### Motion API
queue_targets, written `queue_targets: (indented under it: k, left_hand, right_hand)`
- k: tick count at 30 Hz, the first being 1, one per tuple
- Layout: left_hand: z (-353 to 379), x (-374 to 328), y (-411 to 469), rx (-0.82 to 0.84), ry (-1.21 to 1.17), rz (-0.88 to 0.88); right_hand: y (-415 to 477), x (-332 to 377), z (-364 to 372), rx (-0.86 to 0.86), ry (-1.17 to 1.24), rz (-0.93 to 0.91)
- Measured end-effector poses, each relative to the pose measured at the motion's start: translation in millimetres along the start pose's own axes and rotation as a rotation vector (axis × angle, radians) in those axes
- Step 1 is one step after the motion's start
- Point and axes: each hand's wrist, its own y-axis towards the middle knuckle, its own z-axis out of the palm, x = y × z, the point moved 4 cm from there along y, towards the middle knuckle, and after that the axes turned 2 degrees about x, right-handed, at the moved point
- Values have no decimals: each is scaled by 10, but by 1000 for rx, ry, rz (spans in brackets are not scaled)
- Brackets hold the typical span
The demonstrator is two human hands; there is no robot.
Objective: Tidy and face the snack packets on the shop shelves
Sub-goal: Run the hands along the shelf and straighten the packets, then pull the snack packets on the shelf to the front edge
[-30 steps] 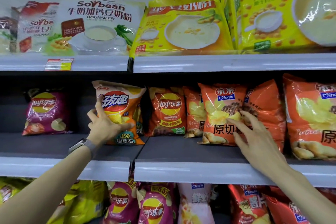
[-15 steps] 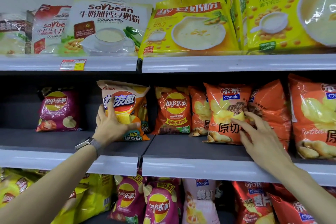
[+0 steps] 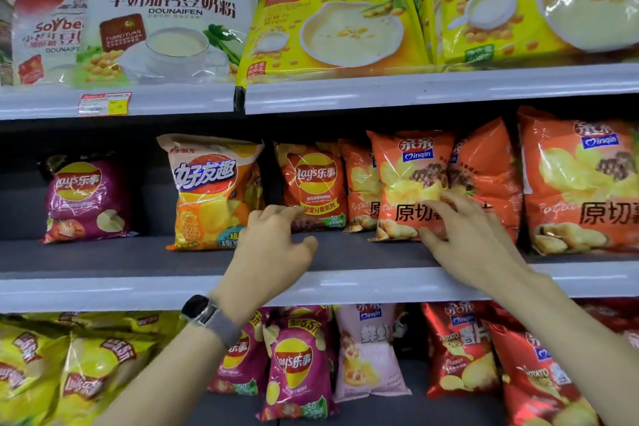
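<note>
On the middle shelf [image 3: 103, 290] an orange Qinqin crisp packet [image 3: 408, 180] stands upright, facing front. My right hand [image 3: 473, 242] grips its lower right edge, thumb on the front and fingers around the side. My left hand [image 3: 273, 245] hovers over the shelf with fingers apart and nothing in it, its fingertips close to the bottom of a small orange Lay's packet [image 3: 313, 183]. Left of that hand stands a yellow-orange crisp packet [image 3: 207, 194], upright and untouched. A purple Lay's packet [image 3: 86, 197] sits further back at the far left.
More orange Qinqin packets [image 3: 581, 183] fill the shelf's right side. Soybean powder bags [image 3: 166, 21] line the top shelf. The bottom shelf holds yellow, purple, pink and red crisp packets [image 3: 297, 367]. Bare shelf shows between the purple packet and the yellow-orange one.
My left hand has let go of the yellow-orange packet and moved right toward the small orange Lay's packet. My right hand stays on the Qinqin packet. The view has shifted closer.
</note>
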Motion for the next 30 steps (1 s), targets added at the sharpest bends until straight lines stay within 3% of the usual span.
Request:
queue_targets:
  k: [8,12,20,27,30]
  left_hand:
    - [673,-875,-420,96,-125,293]
    - [1237,-1232,-679,215,-206,412]
    - [2886,-1714,-1425,714,-118,474]
    - [4001,-1965,-2154,1070,-117,562]
    - [4358,-2112,-2410,1155,-74,602]
  right_hand:
    - [-831,-111,-317,-164,72,-17]
    - [-1484,-397,-302,-134,56,82]
    - [-2790,-1306,223,353,-101,533]
    - [-4120,-1792,795,747,-44,929]
    - [-4518,-1986,939,818,24,1055]
